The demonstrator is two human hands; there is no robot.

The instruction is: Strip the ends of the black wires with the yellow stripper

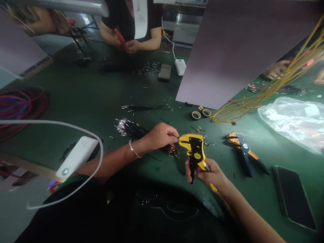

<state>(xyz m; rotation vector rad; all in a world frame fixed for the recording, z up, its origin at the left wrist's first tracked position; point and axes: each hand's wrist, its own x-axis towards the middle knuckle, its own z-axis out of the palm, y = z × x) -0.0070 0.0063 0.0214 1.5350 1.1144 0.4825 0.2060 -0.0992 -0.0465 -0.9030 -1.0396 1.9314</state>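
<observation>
My right hand [206, 173] is wrapped round the handles of a yellow and black wire stripper [196, 148], its head pointing up and left. At the tip of the tool's jaws, my left hand [164, 135] is closed in a pinch; what lies between its fingertips is too small to make out. Beneath and beside my left hand lies a bundle of black wires [133, 131], with silvery ends at the left and copper-coloured ends at the right. Small black and silvery scraps [198, 129] are scattered behind the tool's head.
A blue and orange stripper [244, 148] and a phone [295, 197] lie at the right. Two tape rolls [196, 115] sit beyond the tool. Yellow wires [273, 86] hang near a plastic bag [291, 118]. A white power bank [77, 157] is left; a person [131, 27] sits opposite.
</observation>
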